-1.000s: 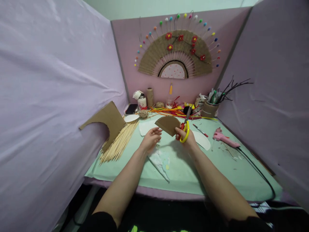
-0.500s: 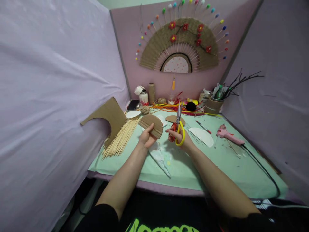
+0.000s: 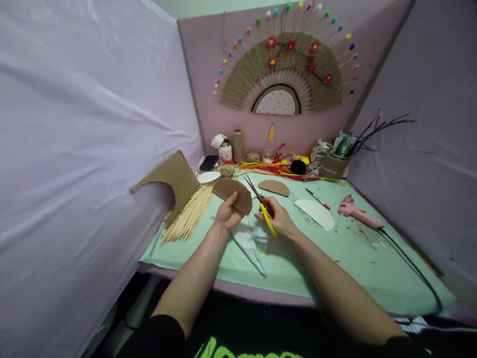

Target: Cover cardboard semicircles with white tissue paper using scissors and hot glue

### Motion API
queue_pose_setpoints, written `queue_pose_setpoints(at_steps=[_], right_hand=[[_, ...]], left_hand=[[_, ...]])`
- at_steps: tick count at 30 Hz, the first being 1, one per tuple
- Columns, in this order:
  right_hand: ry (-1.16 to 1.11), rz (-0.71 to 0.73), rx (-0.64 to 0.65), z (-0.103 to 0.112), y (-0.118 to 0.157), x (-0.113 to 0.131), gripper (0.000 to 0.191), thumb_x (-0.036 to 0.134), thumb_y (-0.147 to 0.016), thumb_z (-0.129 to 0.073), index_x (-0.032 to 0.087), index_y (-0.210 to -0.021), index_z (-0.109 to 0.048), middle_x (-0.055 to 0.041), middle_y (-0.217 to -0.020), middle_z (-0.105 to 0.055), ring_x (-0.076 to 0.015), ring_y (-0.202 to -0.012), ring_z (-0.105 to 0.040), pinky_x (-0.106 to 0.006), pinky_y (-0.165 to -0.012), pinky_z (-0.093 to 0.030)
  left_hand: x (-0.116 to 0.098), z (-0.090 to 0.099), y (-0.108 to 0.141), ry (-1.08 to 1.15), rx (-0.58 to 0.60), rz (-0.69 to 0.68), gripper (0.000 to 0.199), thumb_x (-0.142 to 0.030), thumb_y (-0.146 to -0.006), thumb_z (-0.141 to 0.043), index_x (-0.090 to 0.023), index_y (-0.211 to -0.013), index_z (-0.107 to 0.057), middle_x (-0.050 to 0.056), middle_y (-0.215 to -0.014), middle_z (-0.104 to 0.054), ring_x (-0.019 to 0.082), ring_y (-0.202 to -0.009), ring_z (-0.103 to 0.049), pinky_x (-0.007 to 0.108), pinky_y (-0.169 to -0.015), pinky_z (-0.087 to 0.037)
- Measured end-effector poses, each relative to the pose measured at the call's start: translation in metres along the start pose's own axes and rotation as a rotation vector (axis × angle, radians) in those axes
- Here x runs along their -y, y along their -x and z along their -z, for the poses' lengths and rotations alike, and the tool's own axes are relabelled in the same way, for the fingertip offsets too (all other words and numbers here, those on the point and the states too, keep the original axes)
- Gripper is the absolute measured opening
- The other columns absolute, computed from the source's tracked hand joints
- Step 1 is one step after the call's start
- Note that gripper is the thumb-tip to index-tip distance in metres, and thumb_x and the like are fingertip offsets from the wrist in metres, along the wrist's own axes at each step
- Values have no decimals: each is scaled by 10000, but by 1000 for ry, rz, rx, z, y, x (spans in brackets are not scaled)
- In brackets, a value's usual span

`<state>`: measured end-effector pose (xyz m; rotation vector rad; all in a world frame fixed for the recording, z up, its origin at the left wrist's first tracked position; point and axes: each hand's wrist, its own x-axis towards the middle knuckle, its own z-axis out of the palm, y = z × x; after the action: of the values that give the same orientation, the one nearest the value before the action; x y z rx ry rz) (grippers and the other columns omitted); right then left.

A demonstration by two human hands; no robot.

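Observation:
A brown cardboard half-disc point(image 3: 235, 194) is pinched between the thumb and fingers of my left hand point(image 3: 228, 211), held above the table. My right hand point(image 3: 278, 219) grips scissors point(image 3: 265, 211) with yellow and red handles. Their blades point up and to the left, slightly parted, near the right edge of the half-disc. Whether they touch the cardboard I cannot tell. Behind the scissors a second cardboard half-disc point(image 3: 275, 187) lies on the table. A white half-disc point(image 3: 315, 214) lies to the right of my right hand. Below my hands is a crumpled whitish cloth point(image 3: 249, 246).
Thin wooden sticks point(image 3: 190, 211) and a cut cardboard sheet point(image 3: 182, 181) lie at the left. A pink glue gun point(image 3: 359, 214) with a black cord and a pen point(image 3: 318, 198) are at the right. Coloured stems point(image 3: 268, 169), jars and twine line the back.
The scissors have tilted from upright to pointing up-left, their blades now nearer the cardboard. My right hand has turned with them. The whole view has shifted slightly.

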<state>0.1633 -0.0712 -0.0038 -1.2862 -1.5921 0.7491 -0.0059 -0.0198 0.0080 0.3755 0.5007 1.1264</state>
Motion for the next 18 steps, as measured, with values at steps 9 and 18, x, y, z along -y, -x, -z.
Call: queue_pose_setpoints(at_steps=[9,18], right_hand=[[-14,14,27,0,-3,-8,271,439,-766,-662,239,-870,-511,33,-747,-543,-149,-660,-468,-278,-625,-377],[-25,3,14,-4,-2,-9,279,437,-750,-687,239,-868,-530,42,-739,-548,-144,-658,-474,-274,-626,-384]], left_hand=[[-5,-3,8,-16,2,15,197,-201,-921,-537,-154,-1047,-681,37,-825,-749,136,-772,-706,262,-817,-535],[-3,2,1,-74,101,-41,260,-188,-848,-636,-133,-1100,-673,79,-1004,-751,190,-1014,-693,332,-995,-490]])
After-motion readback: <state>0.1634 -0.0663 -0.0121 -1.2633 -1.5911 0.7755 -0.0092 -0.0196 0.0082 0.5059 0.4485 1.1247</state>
